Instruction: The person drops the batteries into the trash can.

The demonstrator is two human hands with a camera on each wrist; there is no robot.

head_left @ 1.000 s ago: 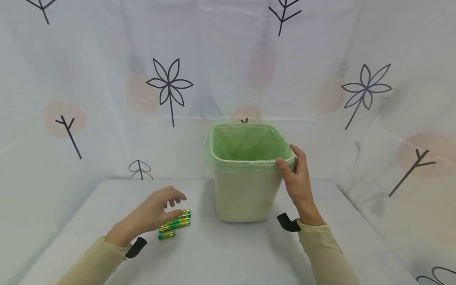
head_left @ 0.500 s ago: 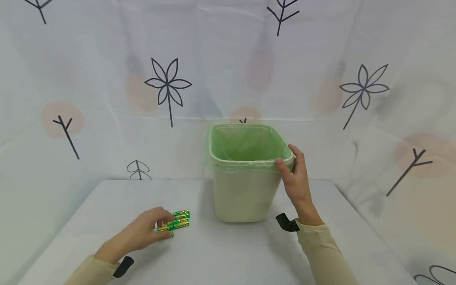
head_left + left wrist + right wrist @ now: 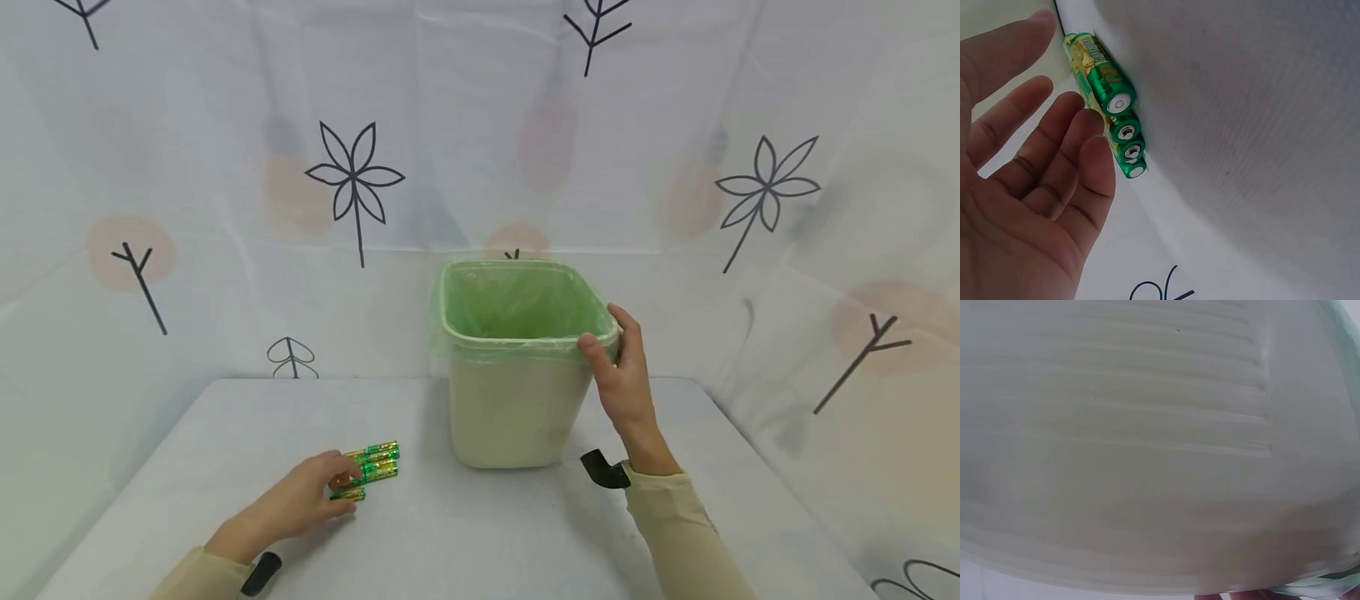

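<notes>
Several green-and-gold batteries (image 3: 380, 472) lie in a bunch on the left part of the white table. My left hand (image 3: 302, 493) is low over their near end, thumb and fingers apart. In the left wrist view a gap separates the thumb from the loosely bent fingers (image 3: 1035, 140), and the battery row (image 3: 1100, 75) shows just past the fingertips. My right hand (image 3: 628, 392) grips the right rim of a pale green wastebasket (image 3: 517, 417), thumb on the front edge. A thin green bin liner (image 3: 517, 304) covers its inside and folds over the rim. The right wrist view is filled by the wastebasket's ribbed wall (image 3: 1116, 469).
The wastebasket stands upright toward the back of the white table (image 3: 457, 542). A white fabric backdrop (image 3: 465, 125) with drawn plants rises behind the table and on both sides. Each wrist carries a black strap piece (image 3: 603, 468).
My left hand has come down and back from above the batteries to beside their near end; in the last half second it shifts slightly. The right hand stays on the wastebasket's rim.
</notes>
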